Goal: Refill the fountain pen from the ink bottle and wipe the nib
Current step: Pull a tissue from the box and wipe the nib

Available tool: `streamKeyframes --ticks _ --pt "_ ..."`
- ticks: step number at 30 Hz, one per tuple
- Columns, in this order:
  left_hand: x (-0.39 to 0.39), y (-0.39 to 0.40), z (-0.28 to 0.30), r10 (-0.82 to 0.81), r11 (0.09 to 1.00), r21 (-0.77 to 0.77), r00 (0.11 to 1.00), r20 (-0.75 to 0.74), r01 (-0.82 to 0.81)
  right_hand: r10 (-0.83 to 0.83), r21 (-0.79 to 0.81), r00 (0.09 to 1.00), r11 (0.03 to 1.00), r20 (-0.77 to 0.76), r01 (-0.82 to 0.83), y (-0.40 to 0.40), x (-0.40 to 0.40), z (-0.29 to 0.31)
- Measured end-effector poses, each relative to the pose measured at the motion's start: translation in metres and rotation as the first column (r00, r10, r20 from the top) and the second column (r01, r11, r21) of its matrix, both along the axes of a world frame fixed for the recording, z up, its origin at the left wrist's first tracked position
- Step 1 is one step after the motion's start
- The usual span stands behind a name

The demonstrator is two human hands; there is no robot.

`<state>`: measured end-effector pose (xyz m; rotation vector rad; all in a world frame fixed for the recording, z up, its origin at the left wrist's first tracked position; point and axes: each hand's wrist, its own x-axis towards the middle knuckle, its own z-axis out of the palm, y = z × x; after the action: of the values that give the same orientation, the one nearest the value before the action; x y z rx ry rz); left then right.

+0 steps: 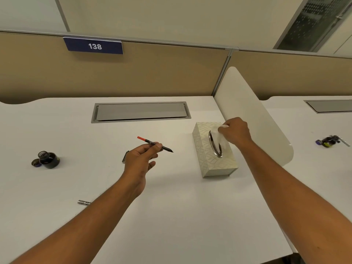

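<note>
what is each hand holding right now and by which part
The left hand pinches the fountain pen mid-barrel. The right hand grips the top of a tissue sticking out of the tissue box.

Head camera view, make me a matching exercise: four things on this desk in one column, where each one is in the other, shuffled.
Things:
1. slim black fountain pen with red end
2. white tissue
3. open dark glass ink bottle
4. small ribbed silver metal tube

Places:
A. far left of the desk
B. pinched by the right hand
C. beside the left forearm
D. held in the left hand

Pairs: 1-D, 2-B, 3-A, 4-C
</note>
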<state>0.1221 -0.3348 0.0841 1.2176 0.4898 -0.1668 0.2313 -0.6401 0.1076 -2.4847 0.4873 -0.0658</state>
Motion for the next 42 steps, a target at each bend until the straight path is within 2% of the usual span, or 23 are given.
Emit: streamKeyframes --ticks 2,4,6,9,14,21,25,27,31,35,37,42 --pt "0.000 0.000 0.002 0.005 1.000 -0.010 1.000 0.002 -0.005 0.045 0.125 0.998 0.991 0.036 -0.049 0.007 -0.002 0.015" --pt "0.000 0.001 0.004 0.013 1.000 -0.026 1.000 0.006 -0.013 0.081 0.359 0.996 0.929 0.045 -0.091 0.020 -0.010 0.025" --pt "0.001 0.002 0.007 0.015 0.999 -0.052 1.000 0.016 -0.014 0.129 0.566 0.991 0.815 0.036 -0.127 0.038 -0.026 0.029" --pt "-0.001 0.005 0.012 0.011 0.995 -0.097 0.999 0.051 -0.006 0.223 0.763 0.975 0.632 -0.011 -0.136 0.066 -0.050 0.022" --pt "-0.005 0.016 0.016 -0.011 0.988 -0.151 0.995 0.103 0.027 0.289 0.913 0.957 0.396 -0.025 -0.096 0.106 -0.081 0.004" --pt "-0.015 0.029 0.017 0.028 0.984 -0.179 0.995 0.091 -0.011 0.347 0.985 0.937 0.149 0.035 -0.092 0.141 -0.104 -0.003" --pt "-0.018 0.037 0.017 0.044 0.988 -0.155 0.992 0.119 -0.025 0.246 0.998 0.968 -0.029 -0.041 0.049 0.155 -0.109 -0.003" --pt "-0.019 0.041 0.017 0.045 0.992 -0.125 0.991 0.127 -0.029 0.225 0.999 0.973 -0.007 -0.047 0.050 0.158 -0.111 -0.007" --pt "-0.022 0.047 0.015 0.029 0.997 -0.074 0.988 0.149 -0.018 0.330 0.990 0.944 0.139 -0.013 -0.035 0.165 -0.114 -0.012" --pt "-0.025 0.051 0.015 0.006 1.000 0.027 0.985 0.174 -0.011 0.403 0.974 0.914 0.189 0.041 -0.127 0.175 -0.116 -0.010" --pt "-0.025 0.052 0.015 0.016 0.998 0.061 0.985 0.173 -0.027 0.380 0.948 0.924 0.271 0.054 -0.167 0.181 -0.119 -0.010" --pt "-0.023 0.056 0.011 0.030 0.987 0.150 0.989 0.143 -0.052 0.180 0.825 0.977 0.532 0.113 -0.193 0.201 -0.126 -0.016"
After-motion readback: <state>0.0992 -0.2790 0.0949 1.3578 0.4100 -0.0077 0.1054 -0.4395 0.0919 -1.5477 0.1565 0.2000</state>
